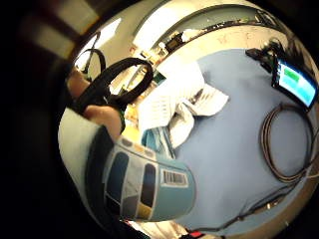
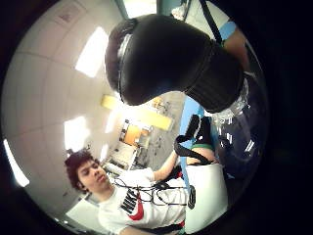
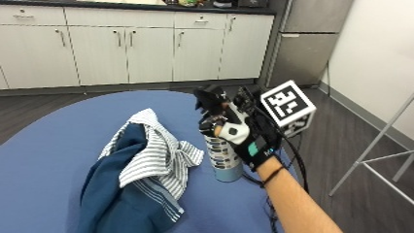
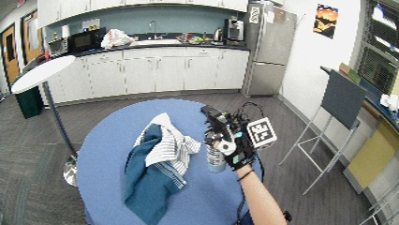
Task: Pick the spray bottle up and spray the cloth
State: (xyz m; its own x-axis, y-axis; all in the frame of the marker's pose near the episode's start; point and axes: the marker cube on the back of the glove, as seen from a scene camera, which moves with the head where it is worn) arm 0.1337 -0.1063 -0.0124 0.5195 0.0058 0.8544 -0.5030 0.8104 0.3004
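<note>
Your spray bottle (image 3: 224, 160) stands upright on the blue table (image 3: 52, 145), or barely off it (contact at the base is hard to judge), just beside the crumpled cloth (image 3: 152, 160). Your right hand (image 3: 242, 136) has its fingers curled round the neck and black spray head, so the bottle is in your grip. The likely trouble: the nozzle (image 2: 161, 54) may not face the cloth, so a squeeze would wet the table instead; turn it toward the striped folds first. The bottle's labelled body could also slip as you lift. How much liquid it holds cannot be told; the label hides most of it.
</note>
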